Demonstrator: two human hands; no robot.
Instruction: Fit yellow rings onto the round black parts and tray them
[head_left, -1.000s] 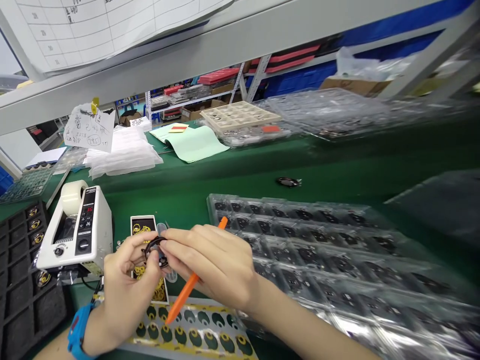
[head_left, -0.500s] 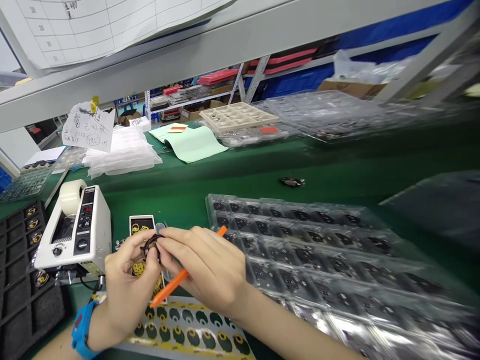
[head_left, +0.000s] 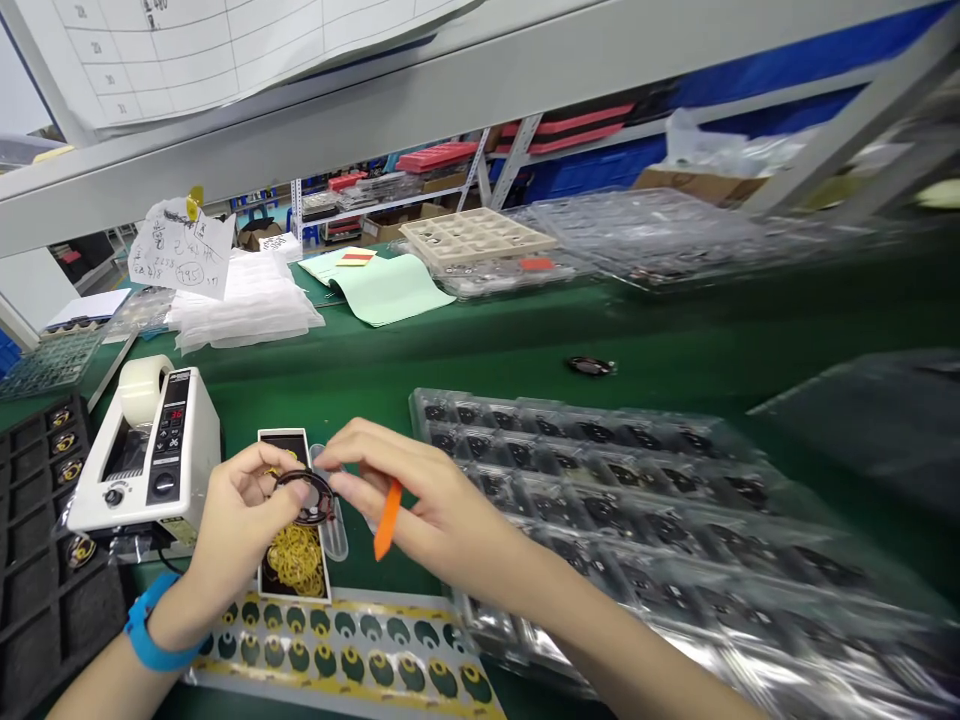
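Observation:
My left hand [head_left: 244, 510] pinches a dark, round, ring-shaped part [head_left: 324, 487] between thumb and fingers. It is tilted so that its broad face now shows. At its right edge are the thumb and index fingertips of my right hand [head_left: 427, 490]; whether they touch it I cannot tell. An orange pointed stick [head_left: 388, 520] is tucked in my right hand, its tip pointing down. Below the hands stands a narrow white box [head_left: 328, 592] holding a heap of yellow rings [head_left: 296, 560]. Beside it lies a clear plastic piece [head_left: 337, 540], partly hidden by my right hand.
A white tape dispenser [head_left: 180, 480] and a black compartment tray [head_left: 30, 570] are on the left. A sticker sheet [head_left: 360, 603] lies in front. Clear trays [head_left: 540, 408] of dark parts fill the right; another dark part [head_left: 591, 366] lies behind them. A metal beam [head_left: 360, 110] crosses above.
The round part has turned and its face shows more. My right fingers have loosened around it, and the orange stick has swung more upright. Both hands uncover more of the white box.

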